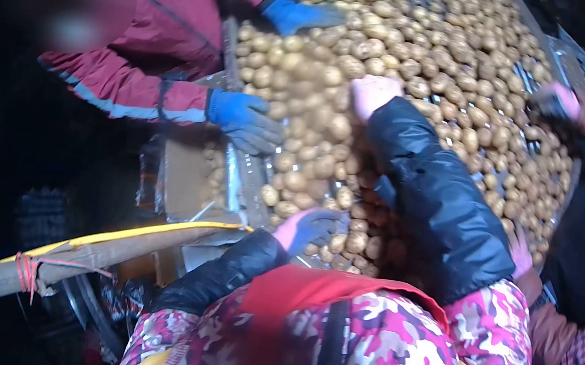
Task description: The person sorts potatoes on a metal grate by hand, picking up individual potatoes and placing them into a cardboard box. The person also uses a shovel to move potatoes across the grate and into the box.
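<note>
Just right of the yellow-edged pole (87, 253), left hand (312, 229) rests over potatoes (356, 241), fingers extended. Right hand (375, 94) among potatoes farther beyond the pole; finger closure cannot be told. Potatoes spread on rightward.

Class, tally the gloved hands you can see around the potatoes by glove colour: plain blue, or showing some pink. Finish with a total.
Blue gloves: 2, both on the left side
Gloves showing pink: 4, on the wearer's left hand and right hand, plus two at the right side
Total: 6
</note>
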The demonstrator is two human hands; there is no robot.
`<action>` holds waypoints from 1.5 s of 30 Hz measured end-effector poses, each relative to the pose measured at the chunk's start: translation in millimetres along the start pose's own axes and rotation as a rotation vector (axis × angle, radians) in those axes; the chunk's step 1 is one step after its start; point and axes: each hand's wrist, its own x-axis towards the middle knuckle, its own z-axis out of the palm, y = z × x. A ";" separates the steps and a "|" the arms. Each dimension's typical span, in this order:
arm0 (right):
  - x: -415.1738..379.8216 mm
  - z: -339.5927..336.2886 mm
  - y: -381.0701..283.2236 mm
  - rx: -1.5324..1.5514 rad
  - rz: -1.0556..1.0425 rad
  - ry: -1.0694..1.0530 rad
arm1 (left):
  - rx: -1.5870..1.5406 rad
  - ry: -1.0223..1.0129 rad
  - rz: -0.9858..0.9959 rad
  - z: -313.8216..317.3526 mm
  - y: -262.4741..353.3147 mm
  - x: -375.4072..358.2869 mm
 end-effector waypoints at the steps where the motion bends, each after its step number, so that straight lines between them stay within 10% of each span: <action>1: 0.6 22.7 7.0 0.032 0.020 0.125 | -0.032 0.003 -0.036 2.3 9.0 -3.1; 4: -44.2 40.3 12.2 0.333 -0.083 0.463 | -0.287 -0.126 -0.049 -11.4 -3.7 -0.5; 7: -108.9 2.7 -28.8 0.476 -0.080 0.336 | -1.020 -0.475 -0.072 -15.5 -15.9 5.2; 8: -126.6 1.2 -44.0 0.494 -0.111 0.296 | -0.685 -0.173 -0.185 3.3 25.2 -11.3; 12: -173.8 -16.8 -64.9 0.671 -0.225 0.313 | -1.097 -0.807 -0.035 -8.6 -6.6 25.4; 17: -132.1 -19.7 50.2 0.232 0.322 0.233 | -0.597 -0.106 -0.192 16.1 28.3 -18.0; 21: -106.6 1.4 77.7 0.083 0.283 0.000 | -0.995 -0.254 -0.285 14.2 23.9 -21.8; 28: -69.3 35.4 106.6 0.055 0.328 -0.235 | -0.770 -0.222 -0.307 16.5 11.4 -30.5; 30: -80.8 49.8 108.6 0.744 0.454 -0.081 | -0.682 -0.187 -0.276 15.4 8.3 -37.4; 33: -90.5 35.3 114.4 0.453 0.319 -0.251 | -0.408 -0.199 -0.071 -2.8 -23.5 -40.8; 36: -106.0 52.4 116.1 0.785 0.294 -0.055 | -0.153 -0.149 0.197 -11.9 -37.5 -41.9; 40: -138.7 61.3 112.8 1.254 0.364 0.021 | -0.771 -0.145 0.084 -7.8 -3.0 -57.3; 45: -192.0 5.0 41.2 2.144 0.532 0.202 | -0.773 -0.126 0.113 -11.4 -3.4 -65.2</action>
